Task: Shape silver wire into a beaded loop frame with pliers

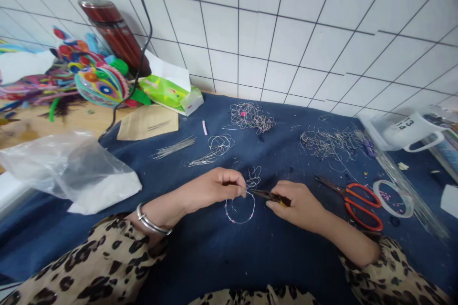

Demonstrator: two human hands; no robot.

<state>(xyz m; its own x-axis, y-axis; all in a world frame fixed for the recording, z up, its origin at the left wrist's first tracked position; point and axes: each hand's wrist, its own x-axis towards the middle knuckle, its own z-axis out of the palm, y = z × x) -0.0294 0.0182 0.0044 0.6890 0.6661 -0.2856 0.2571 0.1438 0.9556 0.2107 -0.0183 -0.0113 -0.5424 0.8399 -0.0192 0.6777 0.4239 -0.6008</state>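
My left hand (214, 188) is closed in a pinch on a thin wire loop (239, 212) strung with small pink beads, which hangs down onto the dark blue cloth (229, 257). My right hand (298, 205) is wrapped round small pliers (266, 195), whose tips meet the wire at my left fingertips. Loose curls of wire (253, 178) lie just behind the two hands.
Orange-handled scissors (358, 200) and a clear tape ring (393, 198) lie to the right. Wire tangles (252, 116), (329, 143), straight wire bundles (175, 147) and a wire coil (220, 144) sit farther back. A plastic bag (71, 167) is at left, a white mug (411, 131) at right.
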